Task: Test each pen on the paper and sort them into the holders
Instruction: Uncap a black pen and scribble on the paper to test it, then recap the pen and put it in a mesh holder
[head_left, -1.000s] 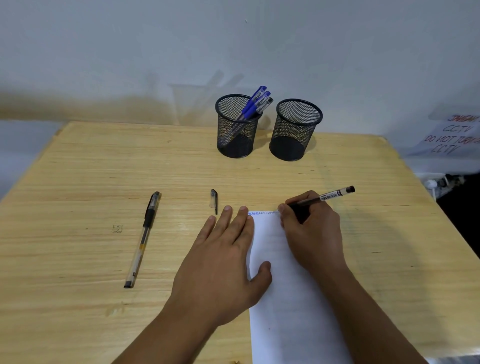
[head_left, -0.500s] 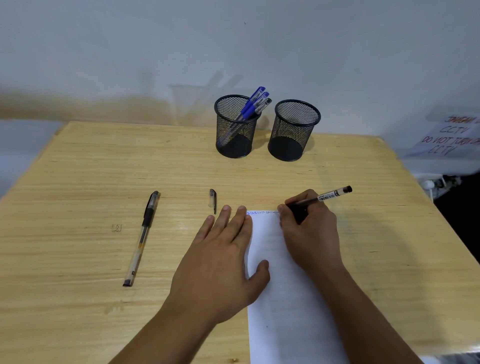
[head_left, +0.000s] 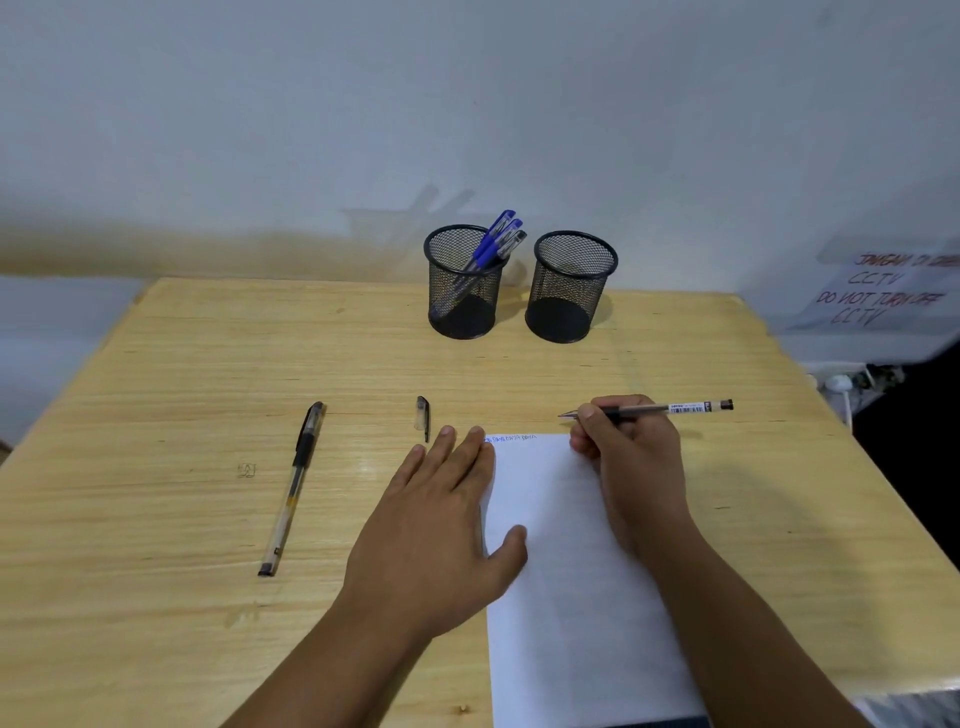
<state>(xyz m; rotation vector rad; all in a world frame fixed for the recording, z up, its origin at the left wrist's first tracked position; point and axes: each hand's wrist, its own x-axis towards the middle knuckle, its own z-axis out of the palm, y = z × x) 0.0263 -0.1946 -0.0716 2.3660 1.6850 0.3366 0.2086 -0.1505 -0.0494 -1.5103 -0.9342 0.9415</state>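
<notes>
Head view, the only one we have. Our right hand (head_left: 631, 457) pinches a clear-barrelled pen (head_left: 660, 409) in a writing grip, fingers curled round it near the tip. The uncapped nib points left and sits just past the far edge of the paper (head_left: 566, 571), over bare wood; we cannot tell if it touches anything. Our left hand (head_left: 441, 525) lies flat, fingers straight and together, holding nothing. Its thumb presses the paper's left edge; the rest is on the tabletop (head_left: 182, 389).

The paper runs from mid-table off the near edge, right of centre. A short line of blue scribble (head_left: 514, 438) shows along its far edge; no other marks that we can make out.

A loose pen cap (head_left: 423, 415) lies just beyond the left fingertips, apart from them. A capped black-grip pen (head_left: 293, 486) lies well to the left, mid-table, untouched.

At the far edge stand two mesh holders side by side. The left holder (head_left: 464, 283) has three or so blue-capped pens (head_left: 498, 241) leaning in it. The right holder (head_left: 571, 286) looks empty.

Progress, as we judge it: several pens sorted, one in hand being tested or just tested, one on the table left. Still to do: cap and drop the held pen, then test and sort the last one.
</notes>
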